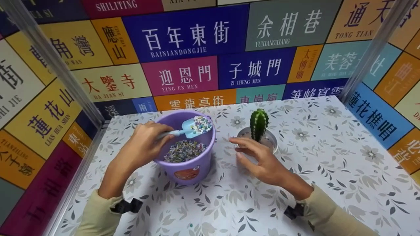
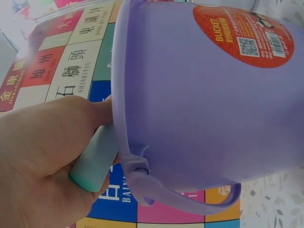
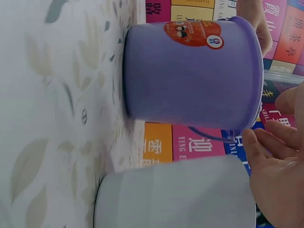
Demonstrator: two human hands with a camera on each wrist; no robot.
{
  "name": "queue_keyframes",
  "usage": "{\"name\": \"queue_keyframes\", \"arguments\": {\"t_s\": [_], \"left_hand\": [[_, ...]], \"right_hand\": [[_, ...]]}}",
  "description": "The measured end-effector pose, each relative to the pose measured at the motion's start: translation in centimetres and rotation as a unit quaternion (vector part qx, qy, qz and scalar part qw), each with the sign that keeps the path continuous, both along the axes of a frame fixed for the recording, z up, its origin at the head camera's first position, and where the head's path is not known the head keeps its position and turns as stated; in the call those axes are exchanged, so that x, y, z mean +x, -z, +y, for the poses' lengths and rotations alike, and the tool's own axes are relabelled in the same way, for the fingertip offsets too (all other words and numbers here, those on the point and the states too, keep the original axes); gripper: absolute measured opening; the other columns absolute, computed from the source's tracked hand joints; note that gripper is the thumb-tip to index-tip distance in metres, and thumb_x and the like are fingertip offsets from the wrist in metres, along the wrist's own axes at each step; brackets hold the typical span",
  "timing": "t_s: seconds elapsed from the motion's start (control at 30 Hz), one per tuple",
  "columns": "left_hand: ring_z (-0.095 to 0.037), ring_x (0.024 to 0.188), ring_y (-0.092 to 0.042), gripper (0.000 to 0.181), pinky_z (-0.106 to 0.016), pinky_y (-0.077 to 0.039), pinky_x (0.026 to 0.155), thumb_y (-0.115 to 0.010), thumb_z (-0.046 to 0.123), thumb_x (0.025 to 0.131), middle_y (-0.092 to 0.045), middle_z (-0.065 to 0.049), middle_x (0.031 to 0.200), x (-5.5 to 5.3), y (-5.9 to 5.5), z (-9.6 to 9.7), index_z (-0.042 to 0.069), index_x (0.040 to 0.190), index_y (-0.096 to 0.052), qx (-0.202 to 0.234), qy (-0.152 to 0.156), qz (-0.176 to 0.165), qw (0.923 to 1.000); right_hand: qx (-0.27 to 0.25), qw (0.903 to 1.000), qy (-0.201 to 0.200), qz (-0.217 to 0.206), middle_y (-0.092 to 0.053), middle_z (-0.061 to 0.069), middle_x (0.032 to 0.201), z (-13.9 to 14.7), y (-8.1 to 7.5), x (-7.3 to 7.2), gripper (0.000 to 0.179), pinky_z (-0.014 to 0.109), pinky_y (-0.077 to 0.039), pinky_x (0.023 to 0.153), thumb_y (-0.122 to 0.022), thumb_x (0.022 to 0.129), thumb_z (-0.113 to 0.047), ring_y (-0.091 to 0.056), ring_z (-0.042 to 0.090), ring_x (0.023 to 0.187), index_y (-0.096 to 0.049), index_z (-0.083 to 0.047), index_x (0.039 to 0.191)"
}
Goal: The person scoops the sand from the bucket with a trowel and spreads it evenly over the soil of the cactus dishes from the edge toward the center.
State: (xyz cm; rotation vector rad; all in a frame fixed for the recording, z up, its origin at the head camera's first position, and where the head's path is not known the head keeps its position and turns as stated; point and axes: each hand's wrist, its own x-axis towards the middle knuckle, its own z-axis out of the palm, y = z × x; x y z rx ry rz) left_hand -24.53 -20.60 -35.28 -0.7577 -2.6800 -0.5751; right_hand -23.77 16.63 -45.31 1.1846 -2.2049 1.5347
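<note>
I see a round purple plastic bucket (image 1: 205,165) left of a round white pot (image 3: 175,194) on a white floral tabletop (image 1: 229,209). The bucket contains multicoloured pellets (image 1: 185,150); the pot, a ribbed green cactus (image 1: 258,124).

A pale-blue scoop (image 1: 188,127) of multicoloured pebbles (image 1: 202,124) hovers over an upright purple plastic bucket (image 1: 205,163), part-filled likewise; nearby, a ribbed green cactus (image 1: 258,124) stands in a round white pot (image 3: 175,194).

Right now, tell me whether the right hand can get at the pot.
Likely yes: the right hand is empty and close by the pot, with nothing visible between them. The bucket stands off to the left, leaving the way free. Whether the fingers already touch the pot, I can't tell.
</note>
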Motion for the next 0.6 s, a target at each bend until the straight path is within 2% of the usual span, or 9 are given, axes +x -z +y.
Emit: {"name": "queue_keyframes", "arguments": {"t_s": [0.17,0.3,0.47,0.6], "left_hand": [[-0.034,0.107,-0.076,0.023,-0.058,-0.051,0.099,-0.077,0.025,0.102,-0.083,-0.009,0.112,-0.1,-0.3,0.5,0.009,0.117,-0.081,-0.002,0.001,-0.003,1.0],[-0.034,0.109,-0.075,0.022,-0.057,-0.052,0.101,-0.078,0.023,0.1,-0.083,-0.01,0.112,-0.2,-0.4,1.1,0.008,0.117,-0.081,0.004,0.008,0.0,1.0],[-0.033,0.109,-0.076,0.02,-0.055,-0.056,0.1,-0.078,0.021,0.101,-0.083,-0.01,0.112,-0.4,-0.4,1.8,0.008,0.115,-0.081,0.01,0.025,0.011,0.9996],[-0.032,0.108,-0.076,0.02,-0.055,-0.056,0.101,-0.077,0.021,0.101,-0.083,-0.009,0.111,-0.5,-0.3,2.6,0.008,0.115,-0.081,0.013,0.039,0.013,0.9991]], "right_hand": [[-0.015,0.9971,0.032,0.067,-0.071,0.017,0.138,2.1,0.4,0.0,0.042,0.028,-0.062,0.095,-0.064,0.101,0.009,-0.073,0.023,0.121,-0.07,-0.004,0.14],[-0.029,0.991,0.067,0.112,-0.076,0.015,0.127,3.6,0.6,-0.5,0.038,0.02,-0.061,0.085,-0.067,0.095,0.014,-0.075,0.022,0.109,-0.076,-0.003,0.127],[-0.065,0.9825,0.118,0.129,-0.078,0.015,0.11,5.3,1.1,-1.4,0.032,0.017,-0.054,0.08,-0.066,0.092,0.017,-0.072,0.014,0.096,-0.079,-0.003,0.112],[-0.096,0.9736,0.16,0.131,-0.075,0.018,0.099,6.3,1.6,-2.4,0.023,0.018,-0.053,0.084,-0.066,0.091,0.017,-0.068,0.012,0.092,-0.078,0.001,0.103]]}}
